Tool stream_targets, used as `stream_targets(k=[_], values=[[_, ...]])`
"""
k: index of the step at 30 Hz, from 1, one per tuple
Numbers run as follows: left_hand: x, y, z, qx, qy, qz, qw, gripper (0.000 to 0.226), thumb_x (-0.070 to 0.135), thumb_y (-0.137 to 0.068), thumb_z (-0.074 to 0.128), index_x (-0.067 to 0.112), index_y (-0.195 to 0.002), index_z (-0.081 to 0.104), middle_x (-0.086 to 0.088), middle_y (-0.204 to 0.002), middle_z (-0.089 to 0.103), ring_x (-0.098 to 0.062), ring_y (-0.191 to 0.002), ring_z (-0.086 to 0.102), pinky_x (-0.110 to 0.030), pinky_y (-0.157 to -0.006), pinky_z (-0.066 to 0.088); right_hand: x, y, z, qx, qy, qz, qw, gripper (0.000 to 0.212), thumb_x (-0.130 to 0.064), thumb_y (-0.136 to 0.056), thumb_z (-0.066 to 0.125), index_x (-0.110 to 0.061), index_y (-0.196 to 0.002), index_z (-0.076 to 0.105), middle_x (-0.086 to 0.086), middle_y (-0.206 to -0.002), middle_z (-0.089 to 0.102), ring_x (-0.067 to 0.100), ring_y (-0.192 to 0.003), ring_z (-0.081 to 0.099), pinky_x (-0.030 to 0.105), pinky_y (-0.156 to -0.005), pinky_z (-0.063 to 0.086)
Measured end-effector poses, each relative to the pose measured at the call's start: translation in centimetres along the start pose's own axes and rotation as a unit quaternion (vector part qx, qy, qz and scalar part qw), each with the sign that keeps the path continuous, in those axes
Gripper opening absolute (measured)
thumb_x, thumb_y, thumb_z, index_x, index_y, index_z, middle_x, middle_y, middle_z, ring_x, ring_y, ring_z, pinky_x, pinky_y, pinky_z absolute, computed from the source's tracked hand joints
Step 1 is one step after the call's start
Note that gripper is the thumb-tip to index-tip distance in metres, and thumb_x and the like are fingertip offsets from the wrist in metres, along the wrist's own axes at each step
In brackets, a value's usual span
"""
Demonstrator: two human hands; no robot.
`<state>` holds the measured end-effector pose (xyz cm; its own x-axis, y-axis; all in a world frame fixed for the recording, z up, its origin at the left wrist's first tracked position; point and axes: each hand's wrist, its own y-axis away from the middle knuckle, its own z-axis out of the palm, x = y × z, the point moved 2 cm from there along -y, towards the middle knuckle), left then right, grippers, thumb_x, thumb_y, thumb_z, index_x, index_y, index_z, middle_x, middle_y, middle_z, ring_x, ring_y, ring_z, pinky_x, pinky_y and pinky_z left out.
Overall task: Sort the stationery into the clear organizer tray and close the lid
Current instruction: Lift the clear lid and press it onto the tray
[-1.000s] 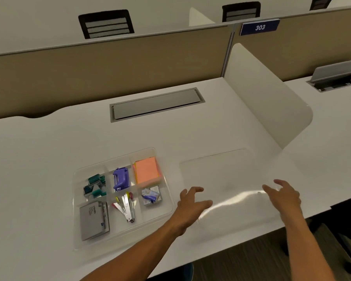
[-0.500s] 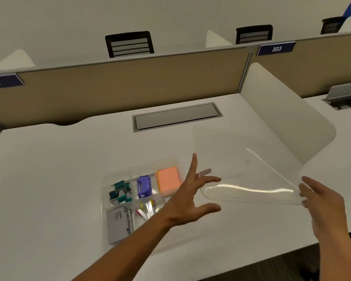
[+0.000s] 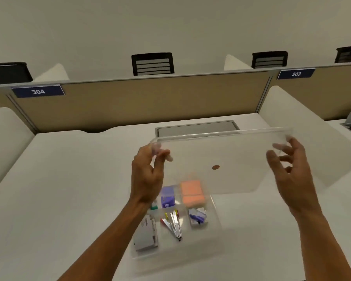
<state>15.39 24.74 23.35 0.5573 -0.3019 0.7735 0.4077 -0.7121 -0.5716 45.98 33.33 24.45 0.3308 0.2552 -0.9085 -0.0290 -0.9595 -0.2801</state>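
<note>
The clear lid point(image 3: 221, 155) hangs in the air above the desk, tilted toward me. My left hand point(image 3: 148, 171) pinches its left edge and my right hand point(image 3: 292, 171) grips its right edge. Below the lid, the clear organizer tray point(image 3: 215, 236) lies on the white desk. Its compartments hold orange sticky notes point(image 3: 192, 194), a purple item point(image 3: 167, 197), a stapler-like metal tool point(image 3: 173, 223), a grey box point(image 3: 145, 234), a small blue-and-white pack point(image 3: 198, 217) and green clips point(image 3: 154, 205), partly hidden by my left wrist.
A grey cable hatch point(image 3: 197, 127) sits in the desk behind the lid. A beige partition point(image 3: 142, 100) runs along the back, with white side dividers at left point(image 3: 4, 138) and right point(image 3: 312, 134). Black chairs stand beyond.
The lid has been lifted off the desk at the right and carried up and left, over the tray's back part. Both hands now grip its side edges.
</note>
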Motion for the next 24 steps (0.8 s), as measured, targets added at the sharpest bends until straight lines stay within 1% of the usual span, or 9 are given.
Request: stream_targets(k=[2,4,7,10,12,15,18,21,24], values=[[-0.6,-0.8,-1.3,-0.024,0.035,-0.080,0.996,0.033,0.044,-0.096,0.045,0.018,-0.081,0.060,0.004,-0.083,0.070,-0.005,-0.093,0.064,-0.015,-0.086,0.047,1.9,0.1,2.8,-0.054,0.034,0.027,0.998,0.074,-0.063,-0.080,0.062,-0.038,-0.142,0.030,-0.010,-0.120,0.061,0.014,-0.111,0.055,0.041,-0.095,0.047],[-2.2,-1.0,-2.5,-0.021,0.046,-0.162,0.986,0.037,0.048,-0.095,0.042,0.018,-0.085,0.060,-0.001,-0.085,0.071,-0.012,-0.090,0.067,-0.026,-0.085,0.052,4.0,0.7,5.3,-0.116,0.036,0.065,0.990,0.072,-0.052,-0.084,0.067,-0.038,-0.144,0.028,-0.009,-0.116,0.061,0.017,-0.112,0.057,0.045,-0.098,0.049],[-5.4,0.6,-3.8,0.007,0.064,-0.284,0.957,0.038,0.043,-0.098,0.043,0.008,-0.096,0.059,-0.005,-0.093,0.071,-0.017,-0.093,0.069,-0.039,-0.090,0.055,6.0,2.6,8.3,-0.201,0.020,0.114,0.973,0.069,-0.026,-0.094,0.062,-0.037,-0.150,0.023,-0.006,-0.121,0.057,0.017,-0.109,0.059,0.030,-0.087,0.050],[-8.8,2.3,-4.7,0.056,0.091,-0.377,0.920,0.038,0.040,-0.099,0.044,0.006,-0.103,0.057,-0.008,-0.098,0.069,-0.021,-0.097,0.067,-0.046,-0.094,0.053,8.6,4.2,10.1,-0.221,0.058,0.137,0.964,0.054,-0.022,-0.097,0.057,-0.032,-0.145,0.034,-0.007,-0.113,0.061,0.015,-0.106,0.061,0.025,-0.084,0.047],[-10.7,2.9,-4.9,0.061,0.069,-0.395,0.914,0.035,0.040,-0.100,0.043,0.008,-0.102,0.057,-0.006,-0.096,0.068,-0.022,-0.098,0.065,-0.045,-0.095,0.052,10.2,5.0,11.0,-0.228,0.080,0.156,0.958,0.047,-0.020,-0.097,0.055,-0.026,-0.142,0.041,-0.005,-0.107,0.063,0.014,-0.103,0.061,0.024,-0.083,0.045],[-12.9,4.4,-4.5,0.021,0.021,-0.409,0.912,0.027,0.037,-0.100,0.046,0.013,-0.105,0.056,-0.001,-0.102,0.064,-0.025,-0.105,0.060,-0.038,-0.087,0.047,12.0,6.5,11.9,-0.233,0.109,0.191,0.947,0.045,-0.017,-0.098,0.054,-0.021,-0.141,0.042,0.000,-0.114,0.060,0.016,-0.102,0.059,0.024,-0.081,0.046],[-14.6,5.9,-4.0,-0.038,-0.023,-0.423,0.905,0.025,0.037,-0.098,0.049,0.017,-0.113,0.051,-0.002,-0.116,0.057,-0.027,-0.111,0.056,-0.036,-0.082,0.049,13.2,7.6,12.2,-0.219,0.151,0.196,0.944,0.045,-0.016,-0.097,0.055,-0.020,-0.139,0.041,0.003,-0.131,0.051,0.020,-0.116,0.052,0.034,-0.097,0.047],[-15.1,6.3,-3.8,-0.083,-0.051,-0.439,0.893,0.034,0.041,-0.099,0.044,0.020,-0.126,0.043,-0.005,-0.131,0.050,-0.023,-0.113,0.052,-0.038,-0.088,0.048,13.7,8.6,12.6,-0.202,0.165,0.199,0.945,0.046,-0.015,-0.099,0.051,-0.018,-0.143,0.038,0.003,-0.145,0.040,0.026,-0.136,0.037,0.041,-0.110,0.035],[-15.2,6.5,-3.7,-0.088,-0.040,-0.437,0.894,0.040,0.038,-0.100,0.043,0.024,-0.136,0.035,-0.006,-0.145,0.041,-0.029,-0.125,0.047,-0.042,-0.095,0.046,13.8,9.2,13.0,-0.199,0.139,0.214,0.946,0.046,-0.012,-0.100,0.048,-0.017,-0.144,0.035,0.002,-0.150,0.039,0.023,-0.137,0.039,0.039,-0.110,0.036]])
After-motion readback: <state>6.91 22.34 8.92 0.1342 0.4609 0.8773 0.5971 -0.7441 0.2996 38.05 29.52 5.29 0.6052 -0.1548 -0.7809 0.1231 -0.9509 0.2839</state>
